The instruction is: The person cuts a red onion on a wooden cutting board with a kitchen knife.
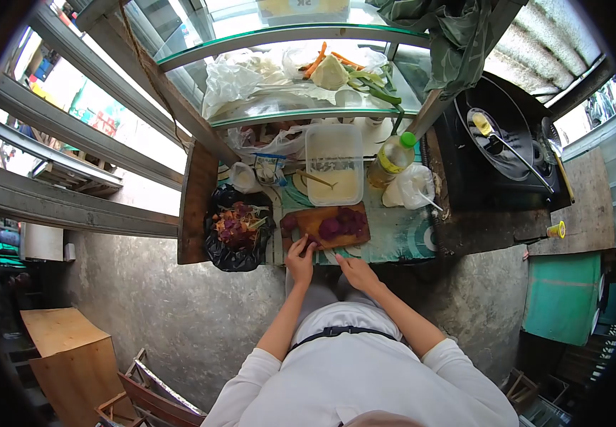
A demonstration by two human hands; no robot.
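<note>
A wooden cutting board (309, 217) lies near the counter's front edge. On its right part sit several dark purple vegetable pieces (341, 225), perhaps beet or purple sweet potato. Another purple lump (289, 223) rests at the board's left end. My left hand (299, 262) is at the board's front edge, fingertips pinched around a small purple vegetable piece (311, 247). My right hand (357, 272) is closed just in front of the board, to the right of my left hand. Something thin and pale seems to extend from its fingers, too small to name.
A black bag (228, 261) of vegetable scraps stands left of the board. Behind it are a plastic tub (334, 149) of pale batter with a spoon, and a green-capped bottle (393, 160). A wok (496, 142) sits on the stove at right. Glass shelves (301, 114) rise behind.
</note>
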